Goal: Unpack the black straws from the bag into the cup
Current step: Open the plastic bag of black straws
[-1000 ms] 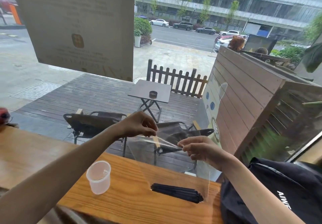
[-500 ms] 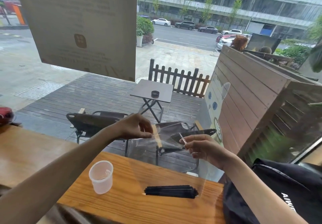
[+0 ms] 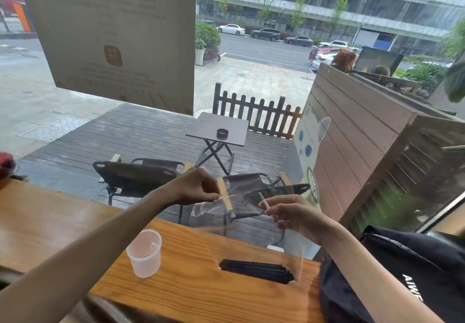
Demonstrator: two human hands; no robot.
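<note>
The black straws (image 3: 256, 270) were bundled low in the frame inside the clear bag (image 3: 251, 222), apparently resting on the wooden counter (image 3: 188, 292), right of the cup (image 3: 145, 253). The bag's mouth was pinched by curled fingers of the left hand (image 3: 198, 188) and right hand (image 3: 293, 212).

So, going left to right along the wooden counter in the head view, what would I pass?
Clear plastic cup → bundle of black straws, inside the clear bag → black garment with white lettering. Above the counter, the left hand and right hand each pinch the bag's top edge.
</note>
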